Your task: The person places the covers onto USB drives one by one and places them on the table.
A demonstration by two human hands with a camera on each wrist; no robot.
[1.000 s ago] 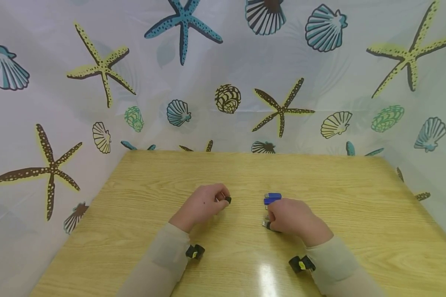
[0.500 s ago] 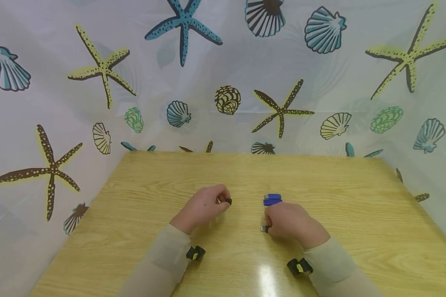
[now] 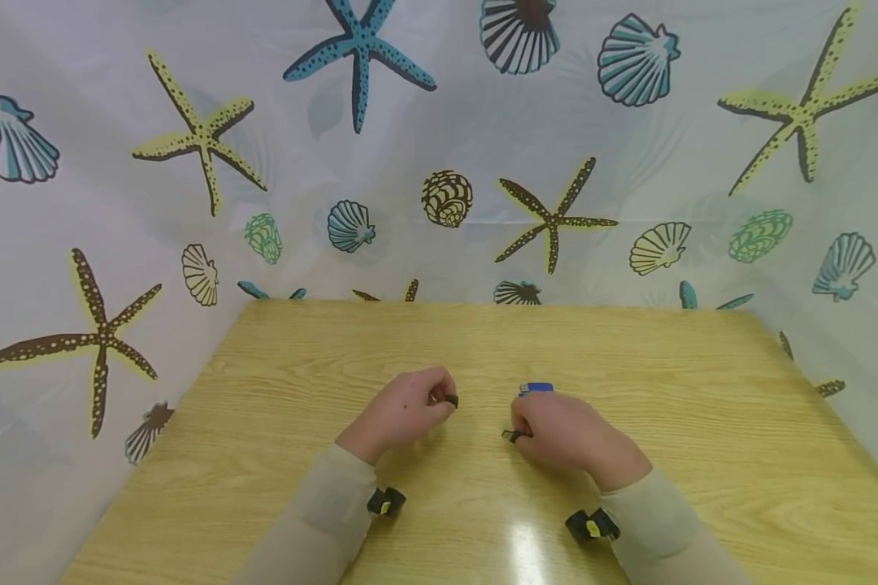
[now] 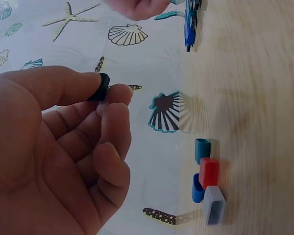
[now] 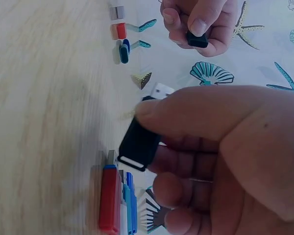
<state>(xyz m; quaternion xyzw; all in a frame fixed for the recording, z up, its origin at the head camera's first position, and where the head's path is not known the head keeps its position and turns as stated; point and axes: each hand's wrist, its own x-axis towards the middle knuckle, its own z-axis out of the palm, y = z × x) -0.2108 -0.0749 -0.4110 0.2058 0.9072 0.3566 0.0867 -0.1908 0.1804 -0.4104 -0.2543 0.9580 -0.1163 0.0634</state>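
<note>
Between thumb and index finger, my left hand (image 3: 402, 406) pinches a small black cap (image 4: 101, 87). My right hand (image 3: 567, 431) grips a black USB flash drive (image 5: 139, 137) by its body, thumb on the flat side. The drive's bare metal plug (image 5: 161, 91) points toward the left hand. Cap and drive are apart, with a short gap between the hands. In the right wrist view the drive is held above the wooden table (image 3: 300, 341), tilted.
Uncapped flash drives lie beside the right hand, among them a red one (image 5: 109, 200) and a blue one (image 3: 536, 387). Loose caps in teal (image 4: 202, 150), red (image 4: 209, 171), blue (image 4: 197, 189) and white (image 4: 214, 205) lie near the left hand. A shell-patterned curtain (image 3: 439, 122) surrounds the table.
My right hand has shifted slightly left with the black flash drive, bringing its plug closer to the cap. The left hand has stayed nearly still, still pinching the cap.
</note>
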